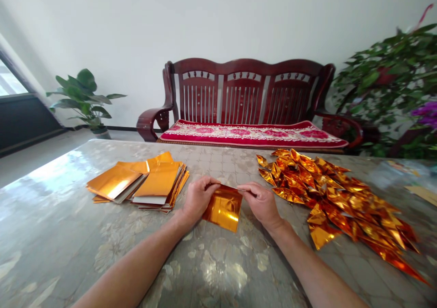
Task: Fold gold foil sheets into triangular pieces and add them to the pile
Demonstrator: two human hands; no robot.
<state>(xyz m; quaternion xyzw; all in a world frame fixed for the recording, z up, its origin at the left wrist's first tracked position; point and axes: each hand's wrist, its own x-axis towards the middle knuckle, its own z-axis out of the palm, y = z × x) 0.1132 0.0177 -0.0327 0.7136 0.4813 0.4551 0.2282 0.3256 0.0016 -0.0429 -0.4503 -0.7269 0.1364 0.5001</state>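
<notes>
My left hand (197,198) and right hand (260,202) each pinched a top corner of the gold foil sheet (223,211) above the table (211,271) near its middle, between flat stack (143,185) and folded pile (337,203); in my judgement, aligned edges and even tension would give a clean crease.

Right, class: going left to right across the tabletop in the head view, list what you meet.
stacks of flat gold foil sheets → left hand → gold foil sheet held between both hands → right hand → pile of folded gold foil pieces
</notes>
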